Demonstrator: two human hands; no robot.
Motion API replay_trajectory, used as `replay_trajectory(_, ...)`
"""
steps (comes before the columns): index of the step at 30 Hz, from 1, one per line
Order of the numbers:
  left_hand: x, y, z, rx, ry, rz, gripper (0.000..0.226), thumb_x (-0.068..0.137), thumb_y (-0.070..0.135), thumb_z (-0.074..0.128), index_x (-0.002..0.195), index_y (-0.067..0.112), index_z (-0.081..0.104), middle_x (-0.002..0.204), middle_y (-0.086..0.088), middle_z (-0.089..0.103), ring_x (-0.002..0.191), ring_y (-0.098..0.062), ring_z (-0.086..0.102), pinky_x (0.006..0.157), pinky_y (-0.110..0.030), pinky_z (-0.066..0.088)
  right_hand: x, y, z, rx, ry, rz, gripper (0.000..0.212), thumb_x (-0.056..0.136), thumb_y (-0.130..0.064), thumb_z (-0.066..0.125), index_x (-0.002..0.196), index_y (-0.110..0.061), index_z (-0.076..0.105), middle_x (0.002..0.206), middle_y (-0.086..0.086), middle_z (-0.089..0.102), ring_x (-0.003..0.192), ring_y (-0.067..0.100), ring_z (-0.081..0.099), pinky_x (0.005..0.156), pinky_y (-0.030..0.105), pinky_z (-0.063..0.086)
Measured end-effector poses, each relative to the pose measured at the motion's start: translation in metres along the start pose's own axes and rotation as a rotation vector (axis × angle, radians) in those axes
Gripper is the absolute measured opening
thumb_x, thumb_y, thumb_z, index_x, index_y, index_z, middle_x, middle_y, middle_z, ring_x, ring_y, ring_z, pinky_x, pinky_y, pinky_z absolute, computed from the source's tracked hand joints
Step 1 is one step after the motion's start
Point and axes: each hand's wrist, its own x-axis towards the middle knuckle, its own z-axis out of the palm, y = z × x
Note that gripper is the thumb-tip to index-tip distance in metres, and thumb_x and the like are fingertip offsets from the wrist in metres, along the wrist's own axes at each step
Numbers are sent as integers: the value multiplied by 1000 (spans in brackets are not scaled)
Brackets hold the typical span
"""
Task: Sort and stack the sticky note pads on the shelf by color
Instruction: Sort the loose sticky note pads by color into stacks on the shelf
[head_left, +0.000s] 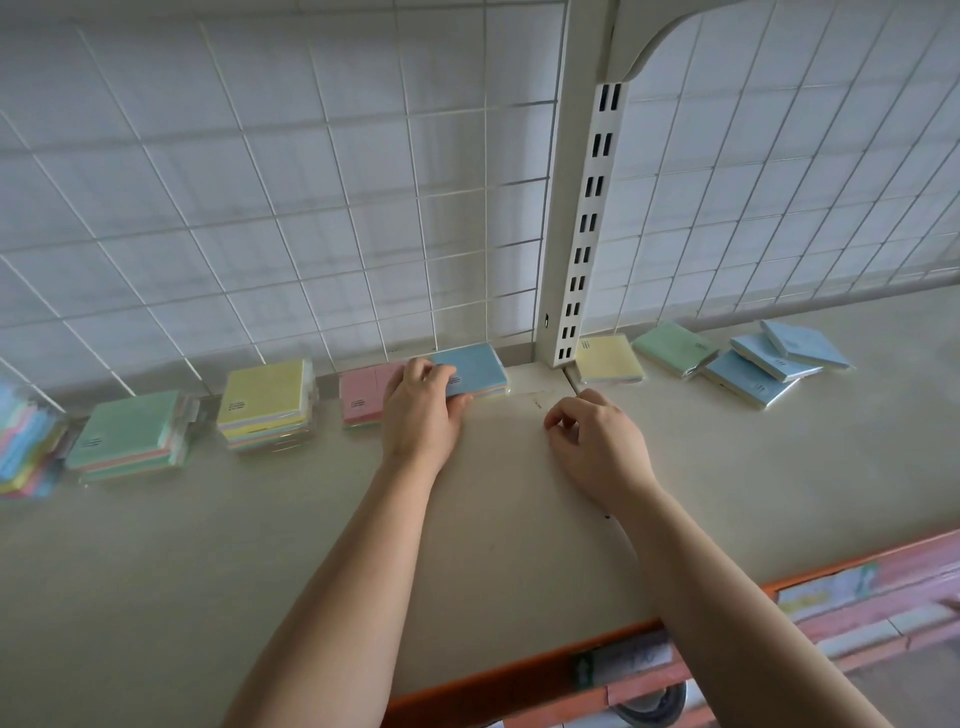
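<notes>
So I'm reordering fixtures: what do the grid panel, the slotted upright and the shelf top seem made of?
The grid panel: white-coated metal wire, judging by thin crossing rods. The slotted upright: cream painted sheet metal, with punched paired slots. The shelf top: smooth matt beige surface, likely painted metal or laminate; the look leaves it open.

Your left hand (423, 410) grips a blue pad (475, 366) at its 1 o'clock, just beside the pink stack (361, 395), while your right hand (597, 441) rests loosely curled on the shelf (208, 571), loose pads (769, 369) lying toward its 2 o'clock.
</notes>
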Motion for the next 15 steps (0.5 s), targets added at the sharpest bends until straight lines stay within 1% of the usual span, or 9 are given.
replay_trajectory(5, -1, -2, 2, -1, 4, 1, 33, 78, 24, 72, 107, 9, 66, 105, -11, 58, 100, -32, 57, 96, -38, 41, -1, -3, 2, -27, 17, 7, 13, 81, -13, 56, 79, -22, 66, 84, -4, 55, 78, 20, 55, 58, 25, 39)
replay_trajectory(8, 0, -4, 4, 11, 4, 25, 34, 76, 29, 72, 105, 11, 67, 106, -10, 58, 102, -30, 58, 99, -39, 38, -2, -6, 1, -48, 15, 9, 12, 82, -15, 57, 82, -21, 67, 87, -2, 57, 79, 20, 55, 60, 27, 41)
replay_trajectory(10, 0, -4, 5, 35, 24, 54, 36, 74, 33, 71, 104, 13, 67, 113, -10, 56, 105, -31, 56, 99, -41, 37, -3, -6, -2, -37, 10, 6, 11, 82, -17, 59, 84, -21, 68, 87, -3, 57, 76, 18, 54, 61, 27, 43)
replay_trajectory(12, -1, -2, 8, 39, 62, 100, 38, 73, 35, 69, 104, 14, 68, 119, -11, 56, 107, -33, 56, 98, -42, 38, -6, -4, -6, -16, 4, -3, 10, 82, -18, 60, 85, -22, 69, 87, -4, 57, 72, 14, 50, 62, 26, 41)
replay_trajectory(15, -2, 2, 10, 18, 99, 152, 39, 73, 37, 62, 104, 14, 68, 119, -11, 58, 107, -33, 56, 98, -42, 37, -8, -3, -9, -7, -3, -30, 9, 82, -19, 62, 87, -23, 68, 86, -5, 56, 69, 10, 46, 63, 23, 37)
